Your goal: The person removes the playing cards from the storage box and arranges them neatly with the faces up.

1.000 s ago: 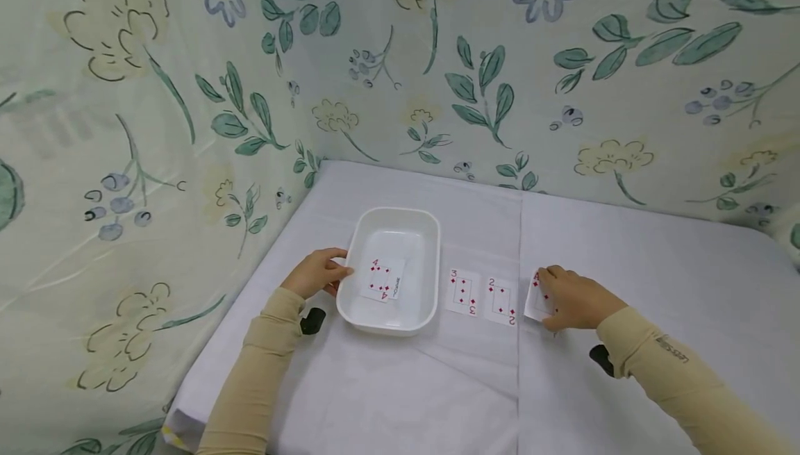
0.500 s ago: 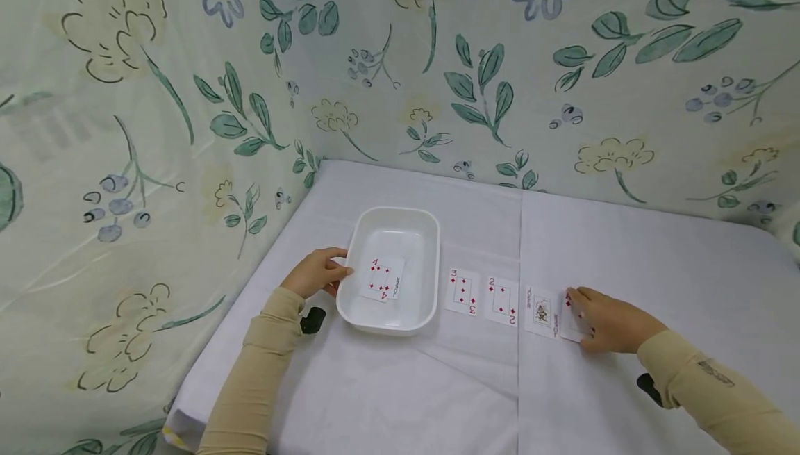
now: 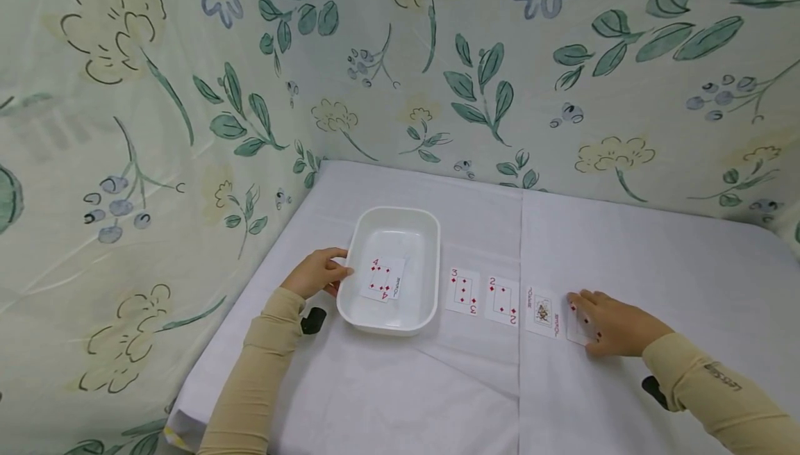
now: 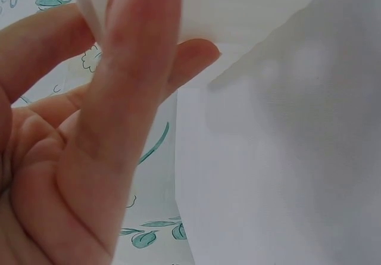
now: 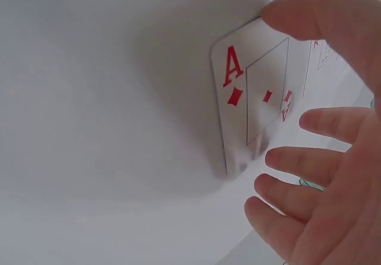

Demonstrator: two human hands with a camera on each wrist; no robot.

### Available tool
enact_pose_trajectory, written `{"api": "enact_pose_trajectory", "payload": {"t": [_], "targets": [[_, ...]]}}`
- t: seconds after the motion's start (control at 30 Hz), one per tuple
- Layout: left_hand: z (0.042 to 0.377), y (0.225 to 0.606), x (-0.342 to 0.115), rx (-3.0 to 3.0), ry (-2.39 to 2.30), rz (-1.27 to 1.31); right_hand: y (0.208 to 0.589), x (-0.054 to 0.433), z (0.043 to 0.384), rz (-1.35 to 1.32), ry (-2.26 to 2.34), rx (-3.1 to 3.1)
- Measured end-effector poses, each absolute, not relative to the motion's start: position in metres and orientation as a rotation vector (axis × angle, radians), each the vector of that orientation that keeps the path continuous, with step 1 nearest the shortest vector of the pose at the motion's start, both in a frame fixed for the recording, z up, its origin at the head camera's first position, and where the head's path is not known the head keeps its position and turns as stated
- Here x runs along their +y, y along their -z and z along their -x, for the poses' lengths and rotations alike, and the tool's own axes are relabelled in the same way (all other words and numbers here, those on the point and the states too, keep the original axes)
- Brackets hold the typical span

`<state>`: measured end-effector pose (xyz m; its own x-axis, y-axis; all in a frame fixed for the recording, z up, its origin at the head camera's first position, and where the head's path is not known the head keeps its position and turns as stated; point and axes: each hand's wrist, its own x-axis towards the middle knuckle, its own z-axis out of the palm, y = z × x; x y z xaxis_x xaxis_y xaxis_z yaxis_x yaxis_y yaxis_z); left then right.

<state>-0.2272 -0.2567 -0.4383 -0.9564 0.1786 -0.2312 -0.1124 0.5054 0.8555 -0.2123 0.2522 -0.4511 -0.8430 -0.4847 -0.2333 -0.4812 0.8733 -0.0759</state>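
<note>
My left hand [image 3: 317, 274] holds the left rim of a white plastic tray [image 3: 400, 241], thumb on one side of the wall and fingers on the other. Inside lie a four of diamonds [image 3: 379, 278] and, partly covered by it, a joker [image 3: 397, 287]. On the cloth to the right run a three of diamonds [image 3: 462, 292], a two of diamonds [image 3: 502, 301], another joker [image 3: 542, 312] and an ace of diamonds [image 5: 266, 68]. Over the ace, my right hand [image 3: 625, 327] has its fingers spread; its thumb is right at the card's edge in the right wrist view.
A white cloth [image 3: 462, 385] with a fold line covers the table. Behind and to the left hangs a floral-patterned curtain [image 3: 387, 17]. The table's left edge runs close beside the left forearm.
My right hand has moved right with the ace, uncovering the joker beside the two. Its fingers have since spread from the ace. The left hand and tray stay put.
</note>
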Motion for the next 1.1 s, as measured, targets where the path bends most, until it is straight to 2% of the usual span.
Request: {"api": "enact_pose_trajectory", "payload": {"t": [0.53,1.1], "targets": [[0.226,0.437,-0.255,2.466,-1.432,-0.055,0.419,0.207,0.227,0.85,0.164,2.885],[0.226,0.439,-0.252,2.47,-1.422,-0.005,0.395,0.07,0.26,1.295,0.346,2.879]]}}
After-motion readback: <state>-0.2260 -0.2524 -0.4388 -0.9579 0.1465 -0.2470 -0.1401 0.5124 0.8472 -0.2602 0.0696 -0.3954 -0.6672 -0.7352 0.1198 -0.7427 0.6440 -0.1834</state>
